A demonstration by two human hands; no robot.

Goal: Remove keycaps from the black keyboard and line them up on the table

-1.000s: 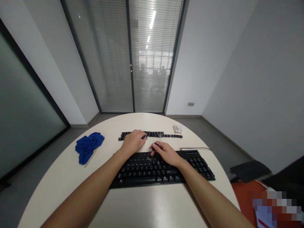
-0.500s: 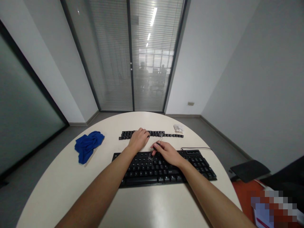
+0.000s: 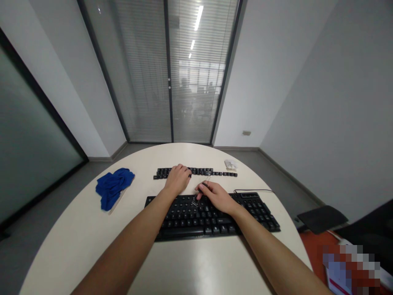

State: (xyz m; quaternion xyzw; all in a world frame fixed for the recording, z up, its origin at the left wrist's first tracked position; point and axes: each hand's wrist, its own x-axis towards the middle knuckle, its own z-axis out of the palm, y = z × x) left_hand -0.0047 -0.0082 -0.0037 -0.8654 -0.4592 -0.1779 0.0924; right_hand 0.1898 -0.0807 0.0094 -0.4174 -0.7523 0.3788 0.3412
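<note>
We see a wire tool [image 3: 195, 202] at the center, over the keyboard [image 3: 215, 221], midway between the left and right edges of the desk [image 3: 70, 237]. The fingers of the right hand [image 3: 215, 196] grasp its dark middle, and thin wire shows at either end. We judge it light and springy, its wires easily bent, so that the dark middle is the sound place to hold. Toward the desk's far edge lie rows of small black keycaps [image 3: 201, 171], probably light, stiff and smooth enough to slip; we would pinch each by its opposite sides. The left hand [image 3: 178, 178] lies over them with fingers curled; a dark piece shows at the fingertips, but we cannot tell whether it is gripped. That hand conceals part of the rows, and the forearms cover the keyboard's lower left and part of its right. Farther out, we note a crumpled blue cloth [image 3: 113, 186] by the left edge and a whitish packet [image 3: 231, 164] near the far right edge, its contents unclear. The frame cuts off the desk's near edge.
</note>
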